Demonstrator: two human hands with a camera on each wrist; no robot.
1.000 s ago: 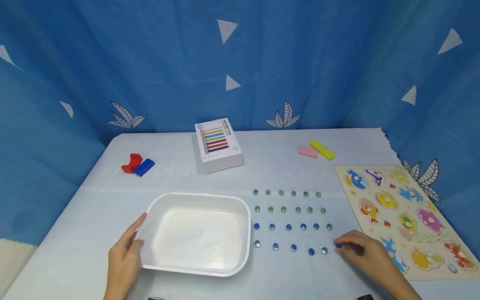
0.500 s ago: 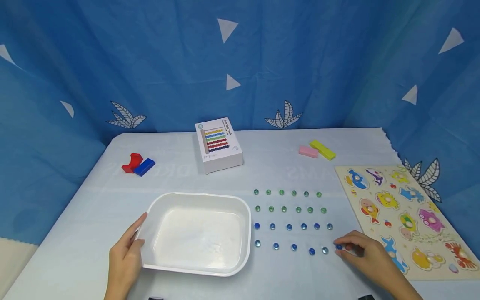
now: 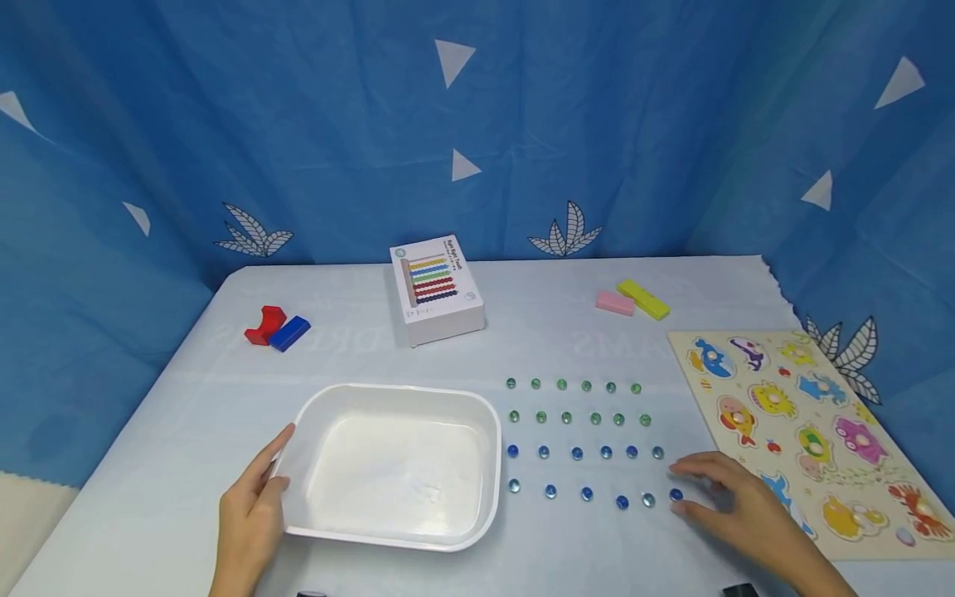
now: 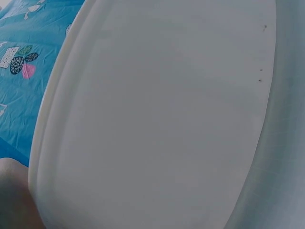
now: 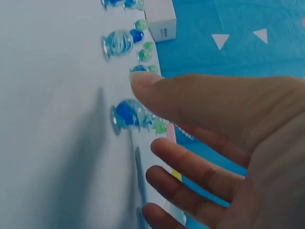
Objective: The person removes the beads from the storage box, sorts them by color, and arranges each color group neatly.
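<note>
My left hand (image 3: 250, 506) grips the left side of a white plastic basin (image 3: 403, 543), its thumb at the rim. In the left wrist view the basin's pale wall (image 4: 152, 114) fills most of the picture, with part of a hand at the lower left. My right hand (image 3: 734, 506) is spread around a blue glass marble (image 3: 676, 494), thumb and forefinger apart on either side of it. That marble stands at the right end of the nearest row. In the right wrist view the same hand (image 5: 214, 138) has separated fingers, and a blue marble (image 5: 126, 114) sits beyond the thumb.
Rows of green marbles (image 3: 566, 418) and blue marbles (image 3: 577, 453) lie right of the basin. A wooden puzzle board (image 3: 753, 452) is at the right. Behind are a white box (image 3: 448, 323), red block (image 3: 266, 325), blue block (image 3: 289, 333), pink block (image 3: 615, 303) and yellow-green block (image 3: 643, 299).
My right thumb and fingers have parted from the blue marble, which stays on the table at the end of its row. The left hand and basin have not visibly moved.
</note>
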